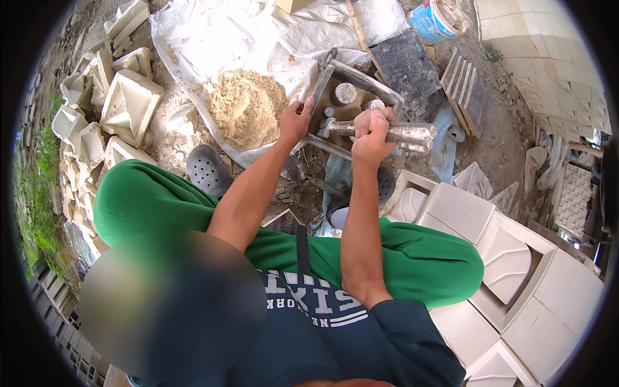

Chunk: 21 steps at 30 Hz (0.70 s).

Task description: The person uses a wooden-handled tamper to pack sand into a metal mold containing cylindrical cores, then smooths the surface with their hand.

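In front of me on the ground stands a grey rectangular mould box (320, 91) with sandy material and several round pegs inside. My left hand (296, 120) is closed on the box's left wall, thumb lying along the top edge. Over the near right part of the box, my right hand (374, 134) is wrapped round a thick, worn metal rammer (411, 135). The rammer lies roughly sideways, its heavy cylindrical end to the right and a thinner end over the box. Its contact with the fill cannot be made out.
A heap of tan sand (248, 106) lies on a white sheet (193, 45) left of the box. Pale cast blocks (132, 106) pile up at the left; more blocks (458, 209) stand at right. A dark board (405, 68) and blue bucket (431, 22) are beyond.
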Tool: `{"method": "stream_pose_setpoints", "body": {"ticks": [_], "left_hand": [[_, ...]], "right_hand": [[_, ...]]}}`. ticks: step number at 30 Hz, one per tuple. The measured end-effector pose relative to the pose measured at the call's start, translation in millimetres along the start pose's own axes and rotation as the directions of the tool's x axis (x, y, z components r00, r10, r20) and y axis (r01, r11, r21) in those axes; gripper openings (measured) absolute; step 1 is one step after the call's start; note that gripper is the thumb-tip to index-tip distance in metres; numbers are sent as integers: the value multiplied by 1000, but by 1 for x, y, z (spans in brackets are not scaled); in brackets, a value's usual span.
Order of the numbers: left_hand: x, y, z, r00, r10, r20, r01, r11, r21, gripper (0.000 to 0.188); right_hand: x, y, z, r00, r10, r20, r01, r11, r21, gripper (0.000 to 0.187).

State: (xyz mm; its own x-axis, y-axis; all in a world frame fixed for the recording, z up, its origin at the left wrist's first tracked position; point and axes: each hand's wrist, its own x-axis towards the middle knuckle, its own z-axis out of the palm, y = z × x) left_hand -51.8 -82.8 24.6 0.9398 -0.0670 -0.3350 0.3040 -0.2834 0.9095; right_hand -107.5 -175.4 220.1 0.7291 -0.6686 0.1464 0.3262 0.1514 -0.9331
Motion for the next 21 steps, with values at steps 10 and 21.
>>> {"method": "stream_pose_setpoints", "body": {"ticks": [10, 21], "left_hand": [[-3, 7, -2, 1000, 1, 4, -1, 999, 39, 59], [-3, 8, -1, 1000, -14, 8, 14, 1000, 22, 58]], "right_hand": [[-1, 1, 11, 1000, 23, 12, -23, 1000, -16, 25], [2, -14, 6, 996, -74, 50, 69, 993, 95, 21]]}}
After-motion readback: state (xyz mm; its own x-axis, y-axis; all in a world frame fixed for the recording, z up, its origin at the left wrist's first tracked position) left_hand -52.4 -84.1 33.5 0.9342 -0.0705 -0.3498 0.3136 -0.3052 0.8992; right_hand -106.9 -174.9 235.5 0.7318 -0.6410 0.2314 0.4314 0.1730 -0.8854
